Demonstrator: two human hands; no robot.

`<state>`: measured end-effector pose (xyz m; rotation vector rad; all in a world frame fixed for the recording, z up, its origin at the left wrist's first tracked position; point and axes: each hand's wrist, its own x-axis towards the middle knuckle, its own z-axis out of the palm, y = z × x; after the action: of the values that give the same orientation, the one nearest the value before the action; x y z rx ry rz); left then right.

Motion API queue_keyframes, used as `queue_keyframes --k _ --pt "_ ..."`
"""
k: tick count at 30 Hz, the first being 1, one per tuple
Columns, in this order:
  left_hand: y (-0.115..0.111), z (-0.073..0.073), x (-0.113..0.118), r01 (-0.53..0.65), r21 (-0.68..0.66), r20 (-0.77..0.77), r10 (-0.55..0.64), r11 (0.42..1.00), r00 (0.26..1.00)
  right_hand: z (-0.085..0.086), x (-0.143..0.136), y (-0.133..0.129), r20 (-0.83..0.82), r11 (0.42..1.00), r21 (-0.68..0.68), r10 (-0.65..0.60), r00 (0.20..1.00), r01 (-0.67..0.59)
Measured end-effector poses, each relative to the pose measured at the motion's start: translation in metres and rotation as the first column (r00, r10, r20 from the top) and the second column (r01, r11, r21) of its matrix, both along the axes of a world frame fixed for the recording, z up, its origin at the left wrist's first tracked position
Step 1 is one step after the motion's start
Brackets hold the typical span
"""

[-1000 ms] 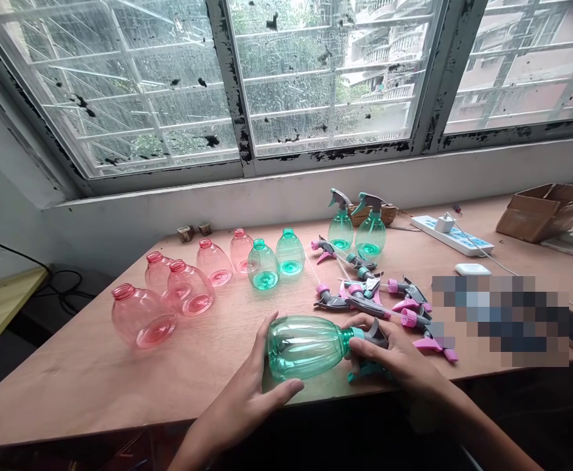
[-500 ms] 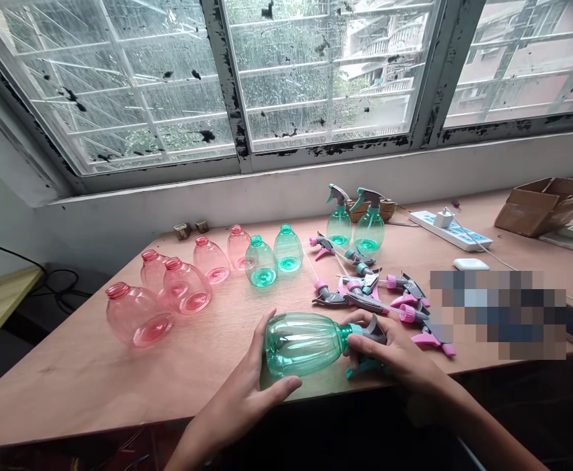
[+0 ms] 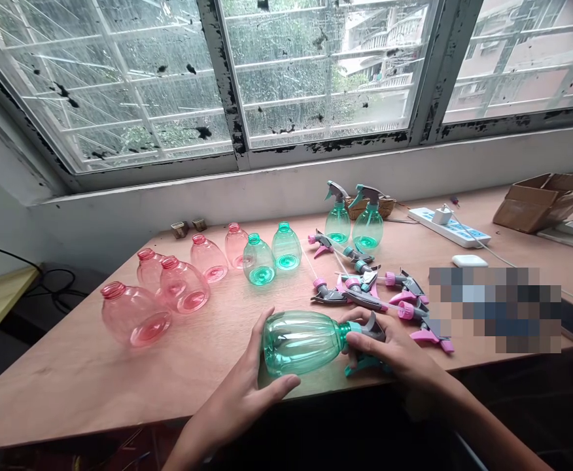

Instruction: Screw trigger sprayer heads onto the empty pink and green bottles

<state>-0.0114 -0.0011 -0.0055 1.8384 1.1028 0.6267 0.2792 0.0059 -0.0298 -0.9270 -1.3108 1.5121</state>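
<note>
A clear green spray bottle (image 3: 301,343) lies on its side just above the table's front edge, its neck pointing right. Cupped round its base end is my left hand (image 3: 244,389), thumb at the near side. My right hand (image 3: 394,347) grips the grey and teal trigger spray head (image 3: 373,327) at the neck; its fingers are partly hidden behind it. Whether the collar is tight, I cannot tell. Beyond the hands lie several loose spray heads, mostly grey and pink (image 3: 365,297). Two open green bottles (image 3: 260,261) stand behind the held one.
Several open pink bottles (image 3: 137,320) stand at left on the wooden table (image 3: 70,386). Two green bottles with spray heads (image 3: 367,229) stand at the back, by a woven basket (image 3: 387,208). On the right are a power strip (image 3: 448,229), a white case (image 3: 469,261) and a cardboard box (image 3: 536,206).
The view has shifted slightly. Both hands keep nearly the same hold on the green bottle and its spray head; nothing else has visibly moved.
</note>
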Motion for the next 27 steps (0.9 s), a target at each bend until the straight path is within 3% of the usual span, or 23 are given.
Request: queue_keyframes --k 27 --pt "-0.0019 0.0023 0.0018 -0.033 0.030 -0.007 0.034 0.999 0.999 -0.0032 0.0052 0.0016 0.047 0.998 0.042 0.041 0.998 -0.043"
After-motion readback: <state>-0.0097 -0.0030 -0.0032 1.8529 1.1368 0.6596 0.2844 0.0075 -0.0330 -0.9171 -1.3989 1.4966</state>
